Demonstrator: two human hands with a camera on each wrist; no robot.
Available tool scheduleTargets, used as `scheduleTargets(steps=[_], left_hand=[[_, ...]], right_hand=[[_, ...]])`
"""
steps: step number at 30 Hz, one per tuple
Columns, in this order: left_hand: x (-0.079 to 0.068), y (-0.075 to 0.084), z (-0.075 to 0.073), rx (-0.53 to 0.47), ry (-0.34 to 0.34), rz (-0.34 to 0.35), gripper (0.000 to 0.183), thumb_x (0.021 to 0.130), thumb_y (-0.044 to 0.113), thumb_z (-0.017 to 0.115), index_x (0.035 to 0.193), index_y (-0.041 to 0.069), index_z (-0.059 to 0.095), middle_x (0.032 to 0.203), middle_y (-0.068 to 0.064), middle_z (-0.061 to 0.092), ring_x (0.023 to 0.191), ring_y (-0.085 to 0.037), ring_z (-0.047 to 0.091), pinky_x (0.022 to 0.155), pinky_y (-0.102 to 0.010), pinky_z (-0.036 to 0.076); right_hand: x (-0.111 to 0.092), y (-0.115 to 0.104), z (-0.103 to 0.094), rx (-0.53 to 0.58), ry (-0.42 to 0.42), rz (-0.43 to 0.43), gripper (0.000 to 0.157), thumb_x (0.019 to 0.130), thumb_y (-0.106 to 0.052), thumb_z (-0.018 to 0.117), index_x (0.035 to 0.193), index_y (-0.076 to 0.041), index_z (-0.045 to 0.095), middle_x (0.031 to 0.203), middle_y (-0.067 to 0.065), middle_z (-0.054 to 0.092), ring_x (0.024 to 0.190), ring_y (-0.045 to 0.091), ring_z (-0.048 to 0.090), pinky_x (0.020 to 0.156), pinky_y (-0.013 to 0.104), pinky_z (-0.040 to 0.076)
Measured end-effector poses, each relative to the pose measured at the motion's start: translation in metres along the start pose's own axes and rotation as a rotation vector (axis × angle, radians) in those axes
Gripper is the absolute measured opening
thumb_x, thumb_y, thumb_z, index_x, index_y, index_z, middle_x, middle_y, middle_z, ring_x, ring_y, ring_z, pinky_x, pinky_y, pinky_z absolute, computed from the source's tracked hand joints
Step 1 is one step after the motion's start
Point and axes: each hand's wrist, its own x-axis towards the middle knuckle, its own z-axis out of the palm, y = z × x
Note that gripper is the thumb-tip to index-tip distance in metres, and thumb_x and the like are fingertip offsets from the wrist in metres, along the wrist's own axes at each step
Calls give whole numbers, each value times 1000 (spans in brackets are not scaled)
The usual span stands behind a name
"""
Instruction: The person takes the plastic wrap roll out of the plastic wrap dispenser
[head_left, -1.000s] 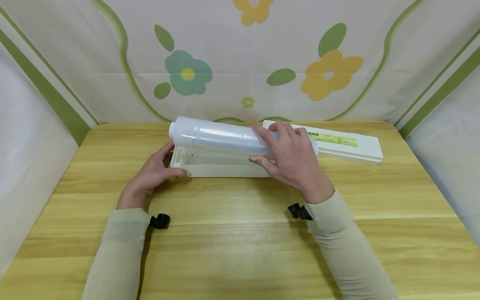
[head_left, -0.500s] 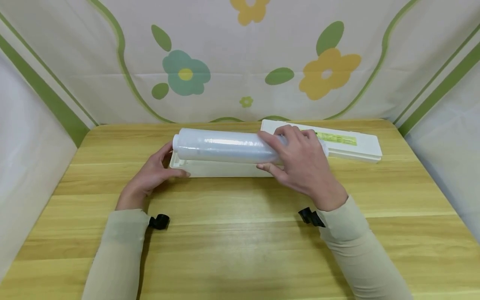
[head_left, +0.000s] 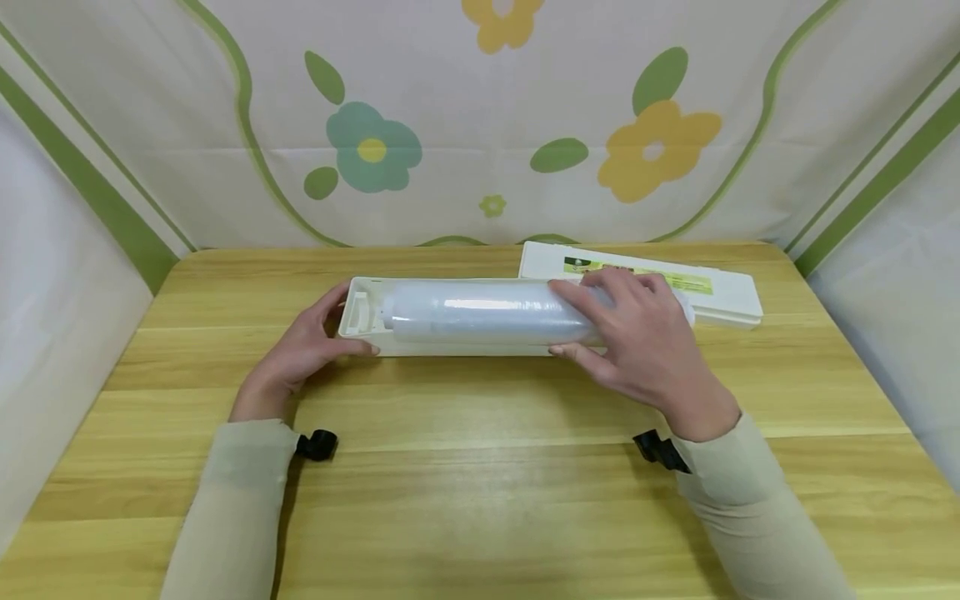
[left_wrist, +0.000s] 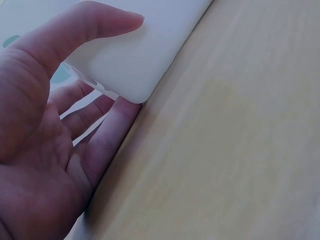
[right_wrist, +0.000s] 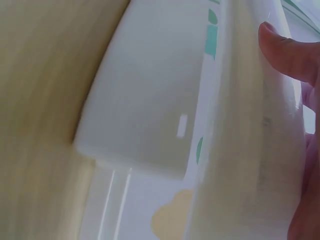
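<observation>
A long roll of cling film (head_left: 480, 310), clear and shiny, lies in my right hand (head_left: 648, 346), thumb in front and fingers over the far side. Its left end dips into a long white open box (head_left: 465, 347); its right end sticks up past the box's right end. In the right wrist view a gap shows between the roll (right_wrist: 245, 130) and the box wall (right_wrist: 145, 90). My left hand (head_left: 303, 346) holds the box's left end, thumb on the front wall and fingers behind. The left wrist view shows that thumb lying along the box (left_wrist: 135, 55).
Behind and to the right, a long white lid (head_left: 731, 292) with a yellow-green label lies on the wooden table (head_left: 480, 500), partly hidden by the right hand. A flower-patterned cloth (head_left: 465, 108) hangs at the table's back edge.
The right hand has brought the roll down and to the right, from above the box until its left end sits inside the walls. The left hand and box have stayed in place.
</observation>
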Motion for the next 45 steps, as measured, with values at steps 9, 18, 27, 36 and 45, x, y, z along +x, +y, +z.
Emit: scheduleTargets(steps=[9, 18, 27, 36, 45], left_hand=[[1, 0, 0, -5, 2, -11, 103, 83, 10, 92, 167, 33, 36, 144, -9, 51, 124, -24, 47, 95, -25, 49], [0, -3, -1, -9, -7, 0, 100, 86, 11, 90, 167, 35, 37, 146, -8, 51, 124, -25, 49, 97, -26, 49], [0, -4, -1, -9, -15, 19, 101, 86, 10, 89, 168, 35, 34, 147, -8, 52, 123, -24, 49, 95, -24, 49], [2, -2, 0, -23, -19, 7, 104, 85, 9, 90, 168, 36, 34, 147, -9, 51, 123, -24, 48, 96, -23, 48], [0, -1, 0, -25, -27, 17, 106, 87, 8, 89, 171, 31, 28, 150, -10, 49, 125, -24, 47, 97, -22, 48]], right_hand=[[-24, 11, -8, 10, 9, -2, 69, 106, -75, 42, 141, -21, 68, 116, 17, 69, 102, 39, 68, 85, 62, 51], [-48, 19, -15, 27, -35, -8, 68, 104, -73, 48, 142, -21, 69, 120, 18, 70, 111, 37, 67, 94, 62, 49], [-66, 22, -14, 40, 23, -37, 67, 105, -71, 50, 137, -17, 72, 116, 19, 71, 105, 40, 69, 91, 62, 49], [-83, 26, -19, 91, -60, -1, 70, 104, -75, 47, 140, -20, 71, 116, 14, 71, 109, 38, 67, 95, 59, 46], [-93, 26, -22, 141, -153, 32, 71, 104, -76, 44, 145, -23, 67, 120, 10, 70, 113, 33, 67, 93, 58, 46]])
